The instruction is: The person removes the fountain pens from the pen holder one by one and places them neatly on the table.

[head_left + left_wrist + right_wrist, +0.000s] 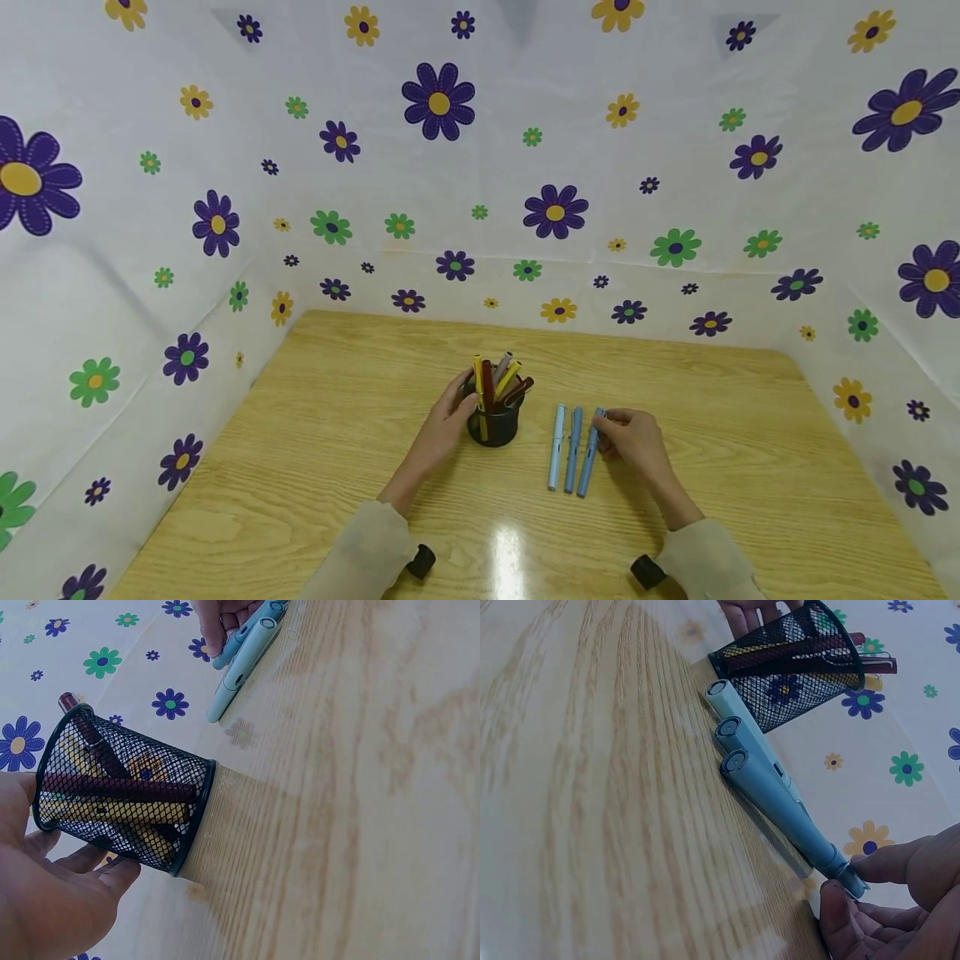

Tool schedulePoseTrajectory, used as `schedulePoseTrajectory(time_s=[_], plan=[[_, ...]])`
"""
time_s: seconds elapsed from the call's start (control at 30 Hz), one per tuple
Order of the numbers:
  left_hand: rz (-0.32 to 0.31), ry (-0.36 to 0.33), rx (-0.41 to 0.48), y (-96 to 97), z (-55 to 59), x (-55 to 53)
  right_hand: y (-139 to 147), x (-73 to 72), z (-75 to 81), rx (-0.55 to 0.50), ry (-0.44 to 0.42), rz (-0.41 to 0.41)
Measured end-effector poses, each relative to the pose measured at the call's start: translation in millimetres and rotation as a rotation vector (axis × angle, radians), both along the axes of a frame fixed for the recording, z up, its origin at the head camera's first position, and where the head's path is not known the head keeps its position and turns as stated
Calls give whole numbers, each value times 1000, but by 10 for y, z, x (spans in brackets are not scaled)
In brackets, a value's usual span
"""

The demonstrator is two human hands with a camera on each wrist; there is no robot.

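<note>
A black mesh pen cup (504, 432) stands upright on the table, holding several yellow, dark red and grey pens (488, 385). My left hand (444, 423) holds the cup from its left side, thumb near the rim and fingers around the mesh (124, 795). To the cup's right, three blue pens lie side by side: a pale blue pen (557, 450), a darker blue pen (573, 454) and a blue pen (588, 467) at the right. Between thumb and fingertips, my right hand (636, 442) pinches the far end of that rightmost pen (776, 802).
The wooden table (337, 400) reaches back to a white cloth (480, 167) printed with flowers, which also hangs at both sides. Black wrist devices show at the left sleeve (367, 550) and the right sleeve (708, 562).
</note>
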State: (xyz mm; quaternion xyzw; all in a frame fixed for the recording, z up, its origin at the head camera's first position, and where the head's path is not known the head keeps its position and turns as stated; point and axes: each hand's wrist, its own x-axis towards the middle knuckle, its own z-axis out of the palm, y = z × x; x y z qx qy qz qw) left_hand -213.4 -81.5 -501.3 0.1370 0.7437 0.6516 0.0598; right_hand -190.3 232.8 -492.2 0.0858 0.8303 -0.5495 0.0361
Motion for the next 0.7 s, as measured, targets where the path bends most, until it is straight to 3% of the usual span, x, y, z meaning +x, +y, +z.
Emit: schedulePoseTrajectory(time_s=[0.7], plan=[[16,-6,-11,5,20,13,-35,21,22,79,52,-14]])
